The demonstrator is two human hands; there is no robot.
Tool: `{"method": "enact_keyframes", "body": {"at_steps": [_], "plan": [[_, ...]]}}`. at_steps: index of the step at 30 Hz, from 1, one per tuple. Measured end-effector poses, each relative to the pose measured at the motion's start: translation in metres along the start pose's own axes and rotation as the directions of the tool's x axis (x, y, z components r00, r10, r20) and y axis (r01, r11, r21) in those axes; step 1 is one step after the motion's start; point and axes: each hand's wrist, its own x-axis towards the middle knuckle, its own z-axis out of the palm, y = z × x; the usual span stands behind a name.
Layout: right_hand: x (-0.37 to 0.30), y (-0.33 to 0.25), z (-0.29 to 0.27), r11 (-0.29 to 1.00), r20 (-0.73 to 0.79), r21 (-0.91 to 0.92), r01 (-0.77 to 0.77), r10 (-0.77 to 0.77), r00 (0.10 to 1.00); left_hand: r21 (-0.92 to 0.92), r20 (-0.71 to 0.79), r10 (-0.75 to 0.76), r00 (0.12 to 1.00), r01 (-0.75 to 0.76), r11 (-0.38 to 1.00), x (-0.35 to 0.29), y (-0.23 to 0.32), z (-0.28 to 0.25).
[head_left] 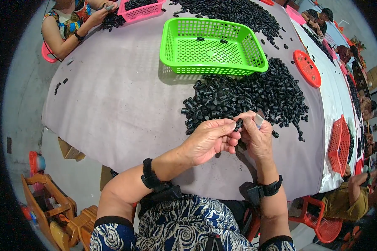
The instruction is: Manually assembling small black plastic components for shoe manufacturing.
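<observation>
In front of me my left hand (213, 140) is closed, thumb and fingers pinching a small black plastic part (238, 124). Beside it, my right hand (257, 138) is closed around a short flat tool with a pale metal blade (259, 120), which sticks up past the thumb. The right fingertips meet the same black part, and the fingers partly cover it. Just beyond both hands lies a big heap of similar black cylindrical parts (243, 94). Behind that heap stands a green perforated plastic basket (213, 70), with two black parts on its floor.
Another heap of black parts (234, 14) covers the far side of the grey tabletop (109, 108). A red oval tray (307, 69) lies at the right, and a red basket (338, 146) sits nearer. At the far left a person works beside a pink basket (142, 13). Others sit along the right.
</observation>
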Motion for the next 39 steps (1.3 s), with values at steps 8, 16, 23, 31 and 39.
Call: {"method": "enact_keyframes", "body": {"at_steps": [8,16,23,31,39], "plan": [[-0.0003,0.0035,-0.0001,0.997,0.021,-0.03,0.066,-0.065,0.998,-0.029,0.037,0.011,0.999,-0.01,1.0,-0.0003,0.0002,0.0013],[0.0005,0.0056,-0.0009,0.993,0.017,-0.056,0.101,-0.1,0.995,0.007,0.002,-0.036,0.999,0.036,0.999,-0.0008,0.0021,0.0014],[-0.001,0.0044,0.0,0.988,0.035,-0.076,0.135,-0.133,0.991,-0.071,0.107,-0.077,0.991,0.084,0.994,0.0021,0.0021,-0.0053],[0.0008,0.0013,0.0016,0.962,0.05,-0.16,0.223,-0.218,0.975,-0.071,0.117,-0.074,0.99,0.082,0.994,0.0018,0.0019,-0.0048],[-0.0002,-0.0008,0.0001,0.94,0.028,-0.275,0.201,-0.201,0.979,-0.037,0.071,-0.063,0.995,0.066,0.997,0.0018,0.0014,-0.004]]}}
